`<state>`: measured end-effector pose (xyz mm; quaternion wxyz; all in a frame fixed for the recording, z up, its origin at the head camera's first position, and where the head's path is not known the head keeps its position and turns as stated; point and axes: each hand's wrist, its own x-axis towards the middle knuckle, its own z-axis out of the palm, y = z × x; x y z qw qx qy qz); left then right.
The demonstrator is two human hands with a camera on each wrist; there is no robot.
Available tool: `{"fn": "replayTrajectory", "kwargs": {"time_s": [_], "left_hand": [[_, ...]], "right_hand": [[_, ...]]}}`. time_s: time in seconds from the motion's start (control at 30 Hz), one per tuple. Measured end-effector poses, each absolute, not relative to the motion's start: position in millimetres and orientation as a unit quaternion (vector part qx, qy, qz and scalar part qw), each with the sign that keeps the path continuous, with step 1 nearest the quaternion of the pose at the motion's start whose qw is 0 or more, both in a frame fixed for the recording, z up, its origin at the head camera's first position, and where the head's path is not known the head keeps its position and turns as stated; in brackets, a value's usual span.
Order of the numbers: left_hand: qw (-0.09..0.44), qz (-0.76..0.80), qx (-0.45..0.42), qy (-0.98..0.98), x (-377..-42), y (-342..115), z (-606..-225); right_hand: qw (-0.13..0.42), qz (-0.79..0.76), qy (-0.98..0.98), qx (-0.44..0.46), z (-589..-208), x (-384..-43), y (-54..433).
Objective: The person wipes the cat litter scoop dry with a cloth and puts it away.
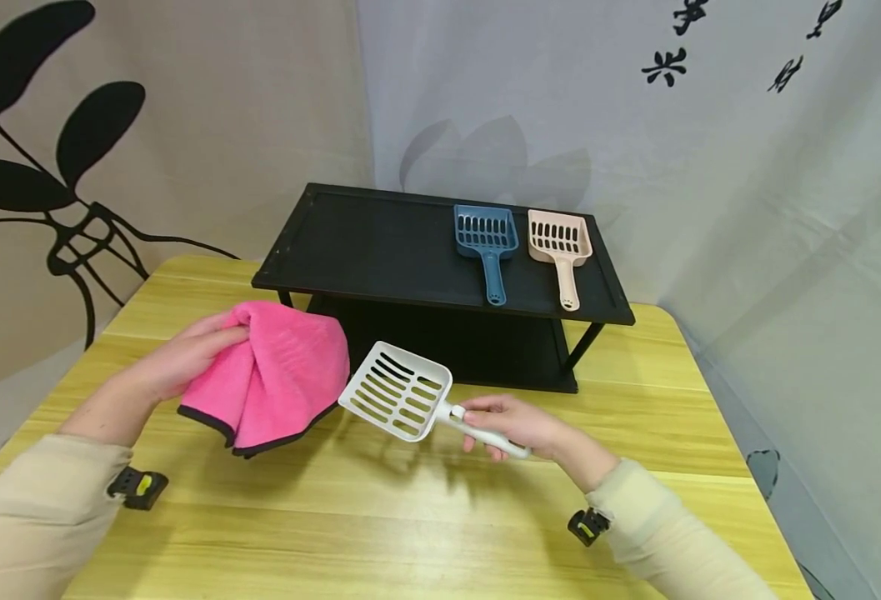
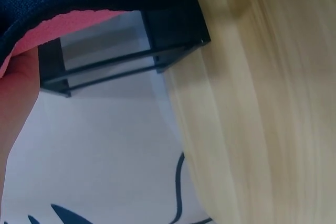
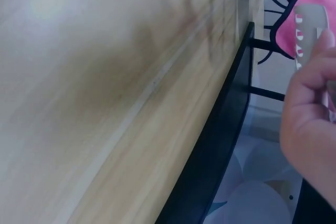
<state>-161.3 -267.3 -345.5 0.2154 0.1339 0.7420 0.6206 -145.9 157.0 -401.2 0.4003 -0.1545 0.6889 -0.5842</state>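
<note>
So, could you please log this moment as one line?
left hand: grips pink cloth | right hand: holds white slotted scoop by handle | black rack: blue scoop, pale pink scoop on top

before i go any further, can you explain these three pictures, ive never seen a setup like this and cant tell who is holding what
There is no machine here, just a person working bare-handed. The head picture comes from a camera worn on the head, looking forward and down. The other two come from a camera on each wrist, so they look tilted and close up.

The left hand holds a pink cloth with dark edging. The right hand grips a white scoop by its handle; its slotted head is near the cloth, though I can't tell whether they touch. On the table stands a black rack, with a blue scoop and a peach scoop lying on its upper shelf.
</note>
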Motion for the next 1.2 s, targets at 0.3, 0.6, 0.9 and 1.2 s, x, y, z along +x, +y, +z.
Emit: {"fn": "replayTrajectory", "kwargs": {"time_s": [0.3, 0.6, 0.9, 1.2], "left_hand": [[0.191, 0.561, 0.142, 0.793, -166.5, -214.1, -342.3], [0.187, 0.484, 0.218, 0.827, -163.8, -148.0, -362.7], [0.250, 0.425, 0.299, 0.817, -157.0, -122.1, -372.1], [0.203, 0.359, 0.330, 0.849, -149.1, -114.8, -375.6]], "right_hand": [[0.407, -0.581, 0.691, -0.137, -397.6, -141.2, 154.8], [0.414, -0.606, 0.671, -0.111, -397.0, -138.6, 151.4], [0.447, -0.635, 0.623, -0.097, -395.7, -140.3, 158.1], [0.462, -0.658, 0.592, -0.062, -392.7, -140.3, 158.8]]}}
